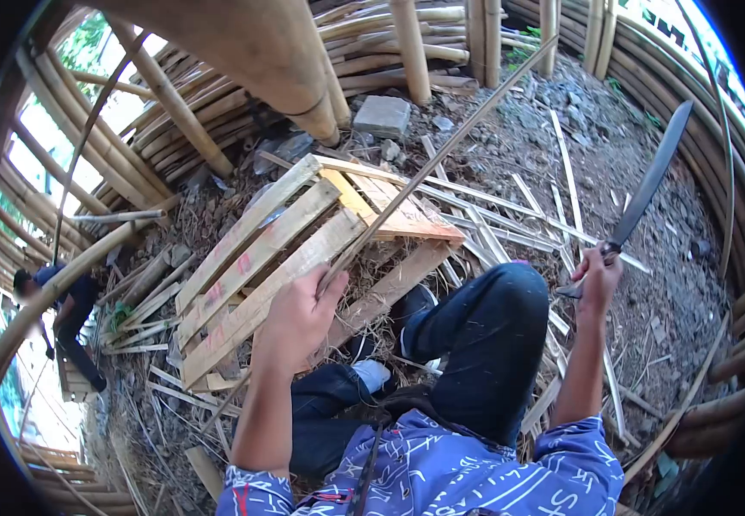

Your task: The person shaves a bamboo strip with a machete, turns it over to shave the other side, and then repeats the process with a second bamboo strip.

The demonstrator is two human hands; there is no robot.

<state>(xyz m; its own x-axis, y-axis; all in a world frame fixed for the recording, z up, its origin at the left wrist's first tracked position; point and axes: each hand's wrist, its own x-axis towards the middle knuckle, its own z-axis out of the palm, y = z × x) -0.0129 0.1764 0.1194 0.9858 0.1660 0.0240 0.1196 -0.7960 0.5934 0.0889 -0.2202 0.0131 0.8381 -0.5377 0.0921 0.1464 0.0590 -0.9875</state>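
My left hand (297,320) is closed round a long thin bamboo strip (428,165). The strip slants over the wooden crate (260,245), with its far end up toward the poles at the back. In my right hand (597,277) is the handle of a machete (652,176), its dark blade pointing up and away to the right. Blade and strip are apart. The slatted crate lies in front of me, beside my legs, with shavings and fibres at its open side.
Split bamboo strips (570,193) litter the soil around the crate. A thick bamboo post (252,52) rises close in front, near a grey concrete block (383,116). Stacked bamboo poles (690,112) line the right side. Another person (71,310) is bent over at the far left.
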